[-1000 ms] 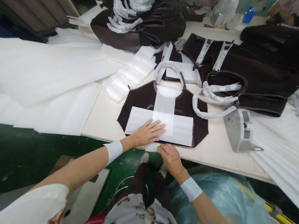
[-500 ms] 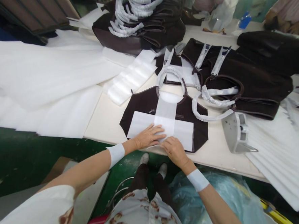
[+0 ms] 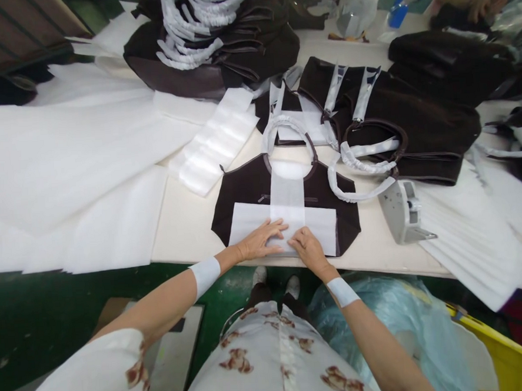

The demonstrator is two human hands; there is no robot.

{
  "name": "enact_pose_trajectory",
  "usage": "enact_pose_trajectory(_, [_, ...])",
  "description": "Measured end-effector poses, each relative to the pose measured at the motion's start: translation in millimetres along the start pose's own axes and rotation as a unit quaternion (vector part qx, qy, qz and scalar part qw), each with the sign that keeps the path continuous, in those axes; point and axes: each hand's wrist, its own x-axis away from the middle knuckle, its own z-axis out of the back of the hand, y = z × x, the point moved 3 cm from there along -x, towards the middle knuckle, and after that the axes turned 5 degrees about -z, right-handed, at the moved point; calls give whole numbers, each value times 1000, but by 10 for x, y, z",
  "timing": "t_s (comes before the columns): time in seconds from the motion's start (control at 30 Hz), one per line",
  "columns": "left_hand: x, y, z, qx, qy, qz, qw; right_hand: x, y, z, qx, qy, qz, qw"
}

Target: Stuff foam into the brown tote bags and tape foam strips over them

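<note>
A dark brown handbag (image 3: 238, 188) lies flat at the table's front edge, its round handle (image 3: 278, 125) wrapped in white film. Across its lower half rests a white foam sheet (image 3: 322, 224). A translucent white strip (image 3: 287, 188) runs down from the handle over that sheet. My left hand (image 3: 264, 239) lies on the sheet with its fingers spread, beside the strip's lower end. At the strip's lower right edge, my right hand (image 3: 308, 247) has its fingers pinched together. Whatever the pinch holds is too small to make out.
Stacked brown bags (image 3: 256, 48) stand behind, and more bags (image 3: 428, 120) lie to the right. A grey tape dispenser (image 3: 401, 213) sits near the right. White foam sheets (image 3: 77, 153) cover the left side. Below the table are clear blue plastic (image 3: 384, 323) and a yellow crate (image 3: 509, 351).
My right hand has closed into a tighter pinch at the strip's edge. My left hand's fingers have spread a little on the sheet. The camera view has shifted.
</note>
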Motion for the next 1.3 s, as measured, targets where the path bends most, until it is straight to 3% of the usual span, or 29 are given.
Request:
enact_pose_trajectory(0.23, [-21, -12, -73, -41, 26, -12, 999, 21, 11, -26, -12, 15, -30, 999])
enact_pose_trajectory(0.4, [-60, -8, -103, -35, 64, 14, 997, 1, 29, -25, -65, 32, -74, 995])
enact_pose_trajectory(0.6, [-77, -10, -164, -51, 90, 18, 994, -71, 3, 159, -171, 58, -137, 974])
enact_pose_trajectory(0.83, [-81, -10, -205, -72, 93, 15, 993, 208, 1, 289, -243, 107, -205, 942])
enact_pose_trajectory(1.1, [-76, -19, -157, -84, 130, 2, 988, 143, -94, 203, -148, 131, -177, 964])
enact_pose_trajectory(1.2, [-90, -111, -141, -100, 135, -9, 986, 185, -82, 343, -183, 143, -185, 955])
enact_pose_trajectory(1.3, [-108, -180, -117, -120, 139, -26, 983, 420, 59, 753, -229, 212, -233, 921])
